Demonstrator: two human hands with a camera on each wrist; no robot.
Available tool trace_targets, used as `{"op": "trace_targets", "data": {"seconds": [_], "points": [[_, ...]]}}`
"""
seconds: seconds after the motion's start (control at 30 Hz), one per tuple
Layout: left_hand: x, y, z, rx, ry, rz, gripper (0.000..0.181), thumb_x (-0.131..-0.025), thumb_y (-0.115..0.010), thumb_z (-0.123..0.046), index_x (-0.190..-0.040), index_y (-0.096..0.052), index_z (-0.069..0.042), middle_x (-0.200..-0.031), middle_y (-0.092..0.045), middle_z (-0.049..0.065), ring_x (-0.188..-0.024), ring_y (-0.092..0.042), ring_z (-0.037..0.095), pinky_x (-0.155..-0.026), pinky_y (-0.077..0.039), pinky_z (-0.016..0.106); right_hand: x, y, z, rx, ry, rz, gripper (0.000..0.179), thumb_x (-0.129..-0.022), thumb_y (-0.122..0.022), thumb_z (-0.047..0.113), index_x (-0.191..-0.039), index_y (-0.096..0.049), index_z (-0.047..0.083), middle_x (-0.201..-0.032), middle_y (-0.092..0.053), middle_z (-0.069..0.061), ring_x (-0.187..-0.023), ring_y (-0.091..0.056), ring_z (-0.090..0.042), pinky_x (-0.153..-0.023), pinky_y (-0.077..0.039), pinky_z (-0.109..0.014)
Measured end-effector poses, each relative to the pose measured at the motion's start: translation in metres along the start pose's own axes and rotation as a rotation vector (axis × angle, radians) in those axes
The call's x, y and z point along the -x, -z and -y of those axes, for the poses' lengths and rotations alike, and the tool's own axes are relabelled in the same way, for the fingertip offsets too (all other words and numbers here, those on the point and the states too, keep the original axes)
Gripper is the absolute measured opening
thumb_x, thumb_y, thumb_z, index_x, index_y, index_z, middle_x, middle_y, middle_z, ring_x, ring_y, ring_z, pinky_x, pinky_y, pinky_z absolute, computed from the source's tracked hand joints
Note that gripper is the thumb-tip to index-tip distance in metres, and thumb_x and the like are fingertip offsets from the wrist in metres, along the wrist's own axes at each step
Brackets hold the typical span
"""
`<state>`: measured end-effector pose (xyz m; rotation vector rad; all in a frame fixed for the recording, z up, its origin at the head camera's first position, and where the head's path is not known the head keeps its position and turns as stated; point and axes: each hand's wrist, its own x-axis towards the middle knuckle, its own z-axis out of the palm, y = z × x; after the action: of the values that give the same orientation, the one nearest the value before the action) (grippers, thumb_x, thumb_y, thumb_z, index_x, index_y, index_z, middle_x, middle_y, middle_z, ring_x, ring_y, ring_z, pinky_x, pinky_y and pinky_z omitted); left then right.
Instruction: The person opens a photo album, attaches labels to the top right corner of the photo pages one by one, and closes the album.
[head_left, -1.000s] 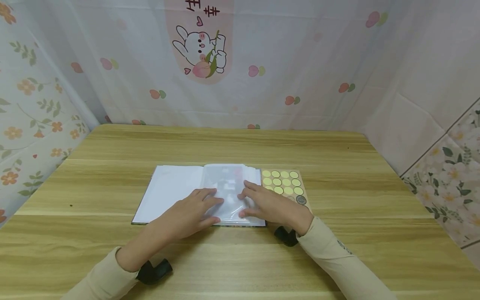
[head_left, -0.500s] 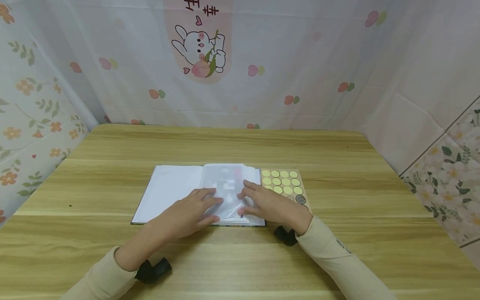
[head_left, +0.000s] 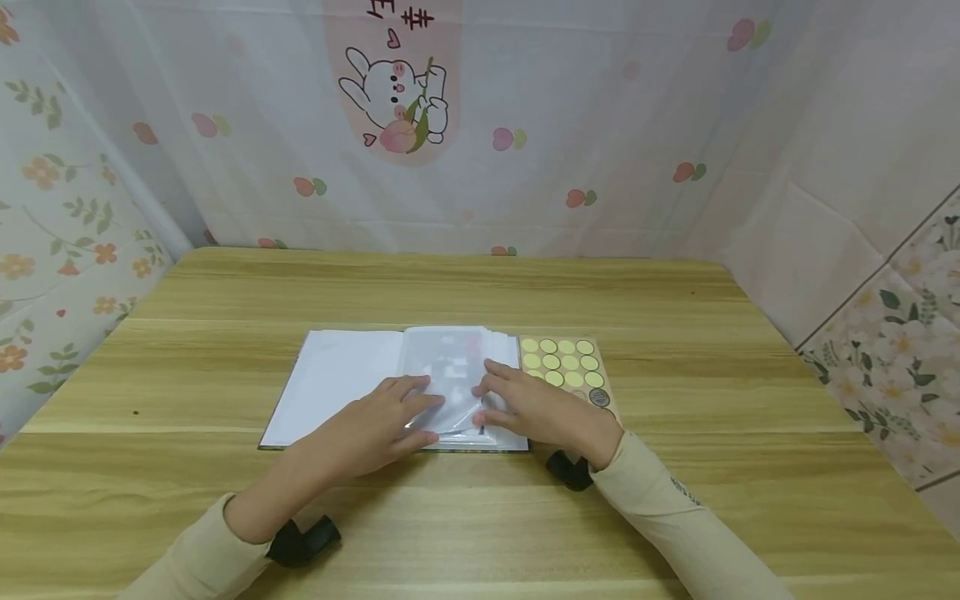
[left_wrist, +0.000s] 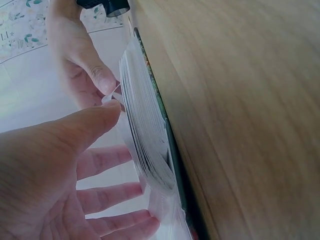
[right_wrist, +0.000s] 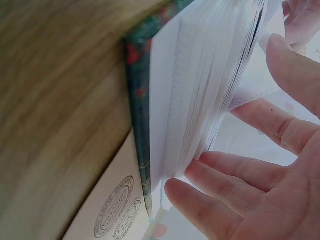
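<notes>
An album (head_left: 335, 377) with dark green patterned covers lies open on the table, its thick block of clear sleeve pages (left_wrist: 142, 115) on the right side. My left hand (head_left: 375, 429) rests on the top sleeve with its fingers spread and nearly straight. Its thumb touches a curled bit of film in the left wrist view. My right hand (head_left: 536, 408) is at the block's right edge. Its thumb and index finger hold the lower right corner of the top sleeve (right_wrist: 260, 82), which is bent up. The other fingers lie along the page edges.
A tan card (head_left: 567, 363) with rows of yellow circles lies partly under the album's right edge; round printed marks show near its front. The wooden table (head_left: 480, 533) reaches back to a patterned curtain (head_left: 480, 192). Black wrist mounts (head_left: 303, 542) hang under both sleeves.
The top sleeve's lower right corner bends up a little more, with a clearer fold line. Both hands stay in nearly the same place; the whole head view shifts slightly.
</notes>
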<state>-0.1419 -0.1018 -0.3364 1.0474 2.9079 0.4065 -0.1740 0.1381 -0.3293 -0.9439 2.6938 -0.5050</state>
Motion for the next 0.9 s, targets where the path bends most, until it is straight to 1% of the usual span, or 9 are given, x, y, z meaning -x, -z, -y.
{"op": "trace_targets", "data": {"seconds": [0.2,0.43,0.63,0.9], "points": [[0.0003,0.0006,-0.0009,-0.001,0.004,-0.002,0.047,-0.091,-0.058,-0.037,-0.129,-0.055,-0.01,-0.137,-0.046,0.017,-0.125,-0.044,0.034,-0.094,-0.045,0.048,0.0003,0.0001,0.0002,-0.007,0.003,-0.002,0.043,-0.092,-0.054,0.039,-0.121,-0.056,0.007,-0.145,-0.034,-0.024,-0.134,-0.037,-0.033,-0.107,-0.033,-0.043],[0.0,0.0005,-0.0014,0.0,0.003,-0.02,0.046,-0.09,-0.059,-0.037,-0.127,-0.056,-0.01,-0.136,-0.047,0.017,-0.123,-0.046,0.034,-0.092,-0.047,0.047,0.001,0.0012,0.0009,0.004,0.001,-0.001,0.043,-0.093,-0.052,0.039,-0.122,-0.055,0.007,-0.145,-0.034,-0.024,-0.134,-0.037,-0.033,-0.107,-0.033,-0.043],[-0.0005,-0.0003,-0.0015,-0.01,0.018,-0.024,0.045,-0.089,-0.06,-0.037,-0.127,-0.056,-0.011,-0.136,-0.048,0.016,-0.123,-0.047,0.033,-0.089,-0.048,0.047,0.0013,0.0018,0.0014,-0.011,0.002,0.004,0.043,-0.094,-0.05,0.039,-0.122,-0.055,0.007,-0.145,-0.033,-0.024,-0.134,-0.037,-0.033,-0.107,-0.033,-0.043],[-0.001,-0.0004,-0.0013,-0.015,0.021,-0.021,0.043,-0.09,-0.059,-0.036,-0.126,-0.056,-0.012,-0.136,-0.048,0.015,-0.123,-0.047,0.033,-0.091,-0.048,0.047,0.0018,0.0009,0.0007,-0.019,-0.014,0.005,0.044,-0.094,-0.049,0.041,-0.123,-0.054,0.008,-0.147,-0.032,-0.022,-0.135,-0.035,-0.032,-0.108,-0.032,-0.043]]}}
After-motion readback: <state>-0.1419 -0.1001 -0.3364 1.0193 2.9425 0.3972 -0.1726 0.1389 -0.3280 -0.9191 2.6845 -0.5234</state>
